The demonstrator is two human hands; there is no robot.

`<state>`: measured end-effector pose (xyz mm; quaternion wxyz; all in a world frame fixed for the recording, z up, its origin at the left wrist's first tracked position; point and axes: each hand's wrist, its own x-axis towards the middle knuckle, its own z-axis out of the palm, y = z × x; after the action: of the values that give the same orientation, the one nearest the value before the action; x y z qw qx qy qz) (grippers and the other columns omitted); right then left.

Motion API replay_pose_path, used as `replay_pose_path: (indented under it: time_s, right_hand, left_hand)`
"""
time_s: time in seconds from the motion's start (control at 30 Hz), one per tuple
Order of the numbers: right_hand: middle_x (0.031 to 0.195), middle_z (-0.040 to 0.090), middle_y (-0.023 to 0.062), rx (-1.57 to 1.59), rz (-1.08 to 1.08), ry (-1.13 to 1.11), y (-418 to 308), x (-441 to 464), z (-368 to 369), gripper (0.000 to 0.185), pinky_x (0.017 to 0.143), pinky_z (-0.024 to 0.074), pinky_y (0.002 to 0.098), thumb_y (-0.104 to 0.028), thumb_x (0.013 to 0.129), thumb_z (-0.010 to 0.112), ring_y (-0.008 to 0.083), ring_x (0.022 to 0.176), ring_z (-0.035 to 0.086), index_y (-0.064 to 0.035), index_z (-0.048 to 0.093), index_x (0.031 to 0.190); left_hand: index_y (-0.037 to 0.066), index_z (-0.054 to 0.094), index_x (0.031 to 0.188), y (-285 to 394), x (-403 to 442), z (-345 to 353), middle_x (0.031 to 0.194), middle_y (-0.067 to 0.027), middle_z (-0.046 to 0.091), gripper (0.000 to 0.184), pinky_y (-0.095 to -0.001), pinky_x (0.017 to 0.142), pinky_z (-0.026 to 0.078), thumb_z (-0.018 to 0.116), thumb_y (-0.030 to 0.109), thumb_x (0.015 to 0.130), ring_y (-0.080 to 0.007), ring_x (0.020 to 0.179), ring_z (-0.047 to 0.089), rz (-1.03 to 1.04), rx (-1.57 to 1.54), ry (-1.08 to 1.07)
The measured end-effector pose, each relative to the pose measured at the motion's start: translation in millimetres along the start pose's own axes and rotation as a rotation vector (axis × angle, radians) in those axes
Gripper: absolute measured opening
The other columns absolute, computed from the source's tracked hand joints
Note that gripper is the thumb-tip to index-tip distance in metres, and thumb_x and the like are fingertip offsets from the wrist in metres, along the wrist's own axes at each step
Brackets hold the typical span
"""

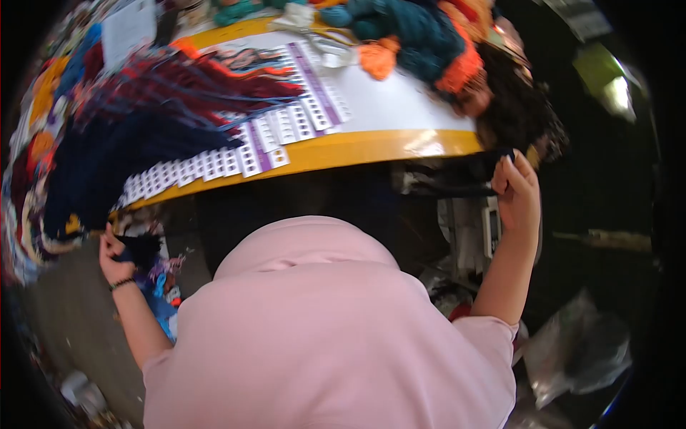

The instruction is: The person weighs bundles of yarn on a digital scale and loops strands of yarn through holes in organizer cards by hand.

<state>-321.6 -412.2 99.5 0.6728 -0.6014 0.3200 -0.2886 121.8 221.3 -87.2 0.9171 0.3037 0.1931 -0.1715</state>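
My left hand, with a dark bracelet at the wrist, is closed at the table's left front corner. Dark yarn shows at its fingers and hangs beside it. Just above that hand lies a large bundle of navy yarn on the table. My right hand is raised at the right end of the table with its fingers pinched together. Whatever it grips is too thin or dark to make out. Rows of white cards with holes and purple stripes lie along the front edge, with maroon and blue yarn across them.
The white table has a yellow front edge. Teal yarn, orange yarn and black yarn are heaped at the back right. A paper sheet is at the back left. A clear plastic bag sits at lower right.
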Motion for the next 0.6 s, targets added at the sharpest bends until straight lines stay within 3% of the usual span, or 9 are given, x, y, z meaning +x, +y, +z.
replay_pose_path:
  time_s: [0.03, 0.07, 0.17, 0.33, 0.37, 0.43, 0.5, 0.53, 0.6]
  right_hand:
    - [0.066, 0.045, -0.0028, -0.049, -0.058, 0.082, -15, -7, 0, 0.013, 0.05, 0.0278, 0.0197, -0.016, 0.092, 0.055, 0.0051, 0.054, 0.037, -0.0031, 0.056, 0.091]
    - [0.064, 0.045, -0.0026, -0.1, -0.114, 0.16, -32, -12, -2, 0.015, 0.049, 0.0271, 0.0197, -0.017, 0.093, 0.055, 0.0051, 0.053, 0.037, -0.002, 0.057, 0.091]
    - [0.06, 0.045, -0.0014, -0.149, -0.293, 0.302, -90, -23, -19, 0.026, 0.046, 0.0263, 0.0215, -0.026, 0.095, 0.052, 0.0073, 0.05, 0.036, -0.0015, 0.058, 0.088]
    - [0.06, 0.033, -0.0026, -0.113, -0.509, 0.461, -200, -28, -83, 0.022, 0.047, 0.0243, 0.0235, -0.023, 0.096, 0.048, 0.0085, 0.05, 0.028, -0.0044, 0.051, 0.085]
    - [0.061, 0.041, -0.0019, -0.121, -0.523, 0.286, -226, -30, -123, 0.023, 0.048, 0.0283, 0.0226, -0.024, 0.096, 0.048, 0.0088, 0.051, 0.034, -0.0052, 0.053, 0.084]
    - [0.062, 0.03, -0.0012, -0.065, -0.591, 0.558, -266, -31, -133, 0.019, 0.051, 0.0256, 0.0233, -0.017, 0.098, 0.043, 0.0091, 0.052, 0.026, -0.0025, 0.047, 0.086]
    - [0.064, 0.039, 0.0006, -0.126, -0.641, 0.28, -318, -30, -226, 0.016, 0.05, 0.0298, 0.0215, -0.015, 0.097, 0.044, 0.01, 0.052, 0.033, -0.0015, 0.048, 0.089]
    - [0.064, 0.039, 0.0006, -0.129, -0.646, 0.3, -326, -38, -217, 0.016, 0.05, 0.0298, 0.0215, -0.015, 0.097, 0.044, 0.01, 0.052, 0.033, -0.0015, 0.048, 0.089]
    - [0.057, 0.038, -0.004, -0.111, -0.675, 0.714, -338, -41, -158, 0.025, 0.042, 0.0279, 0.0237, -0.024, 0.095, 0.038, 0.0093, 0.044, 0.033, -0.0116, 0.046, 0.075]
  left_hand:
    - [0.002, 0.059, 0.117, -13, 18, -29, 0.089, -0.0027, 0.069, 0.03, -0.0145, 0.049, 0.034, 0.051, 0.022, 0.095, 0.0006, 0.055, 0.048, -0.27, -0.013, -0.294]
    - [0.004, 0.063, 0.108, -41, 12, -15, 0.084, -0.0013, 0.069, 0.027, -0.0153, 0.046, 0.029, 0.05, 0.024, 0.096, 0.0013, 0.049, 0.039, -0.391, -0.075, -0.197]
    - [0.008, 0.065, 0.097, -109, -10, 28, 0.081, 0.0005, 0.068, 0.027, -0.0201, 0.049, 0.035, 0.046, 0.027, 0.097, -0.0031, 0.049, 0.044, -0.576, 0.039, -0.202]
    - [0.01, 0.062, 0.097, -166, -30, 75, 0.075, 0.0028, 0.063, 0.023, -0.021, 0.049, 0.039, 0.046, 0.027, 0.098, -0.0039, 0.05, 0.046, -0.644, 0.373, -0.213]
    - [0.011, 0.062, 0.097, -170, -29, 76, 0.075, 0.0026, 0.063, 0.023, -0.0208, 0.049, 0.04, 0.047, 0.027, 0.098, -0.0038, 0.05, 0.046, -0.649, 0.416, -0.227]
    - [0.011, 0.062, 0.099, -176, -27, 80, 0.076, 0.0028, 0.064, 0.022, -0.0205, 0.049, 0.04, 0.048, 0.027, 0.097, -0.0037, 0.05, 0.047, -0.638, 0.477, -0.209]
    - [0.012, 0.062, 0.1, -179, -25, 85, 0.077, 0.0031, 0.065, 0.021, -0.0204, 0.049, 0.04, 0.048, 0.027, 0.097, -0.0034, 0.05, 0.047, -0.64, 0.487, -0.17]
    - [0.012, 0.062, 0.1, -179, -19, 82, 0.078, 0.0037, 0.066, 0.019, -0.0203, 0.049, 0.04, 0.05, 0.026, 0.096, -0.0029, 0.05, 0.047, -0.657, 0.483, -0.185]
    - [0.012, 0.062, 0.101, -183, -16, 87, 0.079, 0.0047, 0.066, 0.017, -0.0202, 0.049, 0.04, 0.053, 0.026, 0.095, -0.0025, 0.051, 0.047, -0.626, 0.499, -0.107]
